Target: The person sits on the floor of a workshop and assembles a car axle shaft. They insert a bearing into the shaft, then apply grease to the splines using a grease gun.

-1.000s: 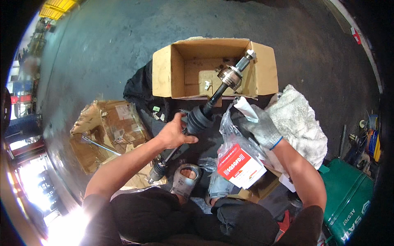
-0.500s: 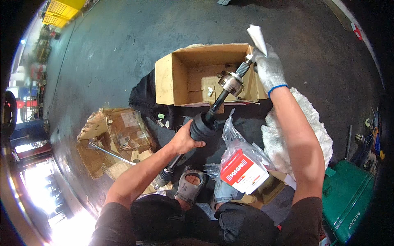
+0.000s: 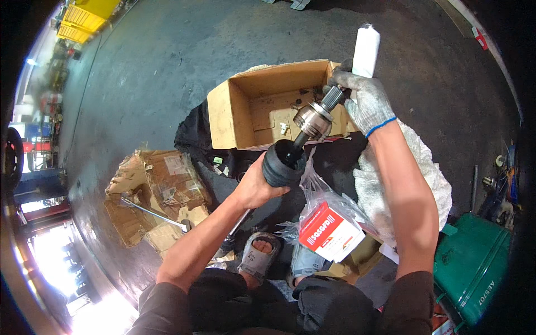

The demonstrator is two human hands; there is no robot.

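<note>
My bare left hand (image 3: 258,185) is wrapped round a black rubber boot (image 3: 276,171) on a drive shaft (image 3: 233,230). The wide mouth of the boot faces up toward a shiny metal CV joint (image 3: 313,119), apart from it, with the bar running between them. The joint's splined end (image 3: 333,96) points up and right to my right hand (image 3: 365,100), in a grey-white glove with a blue cuff. That hand is closed on a white tube-like packet (image 3: 366,51) standing up from it; some fingers are at the splined tip, partly hidden.
An open cardboard box (image 3: 222,116) stands beyond the shaft on dark cloth. Torn cardboard (image 3: 184,192) with a metal rod lies left. Between my arms are a red-and-white box (image 3: 330,233) and clear plastic. A white towel (image 3: 427,173) and green metal case (image 3: 474,268) are right.
The boot has moved up the shaft, nearer the joint, and its open mouth now shows. The white packet has turned more upright and shows its broad side; my right hand stays at the splined end.
</note>
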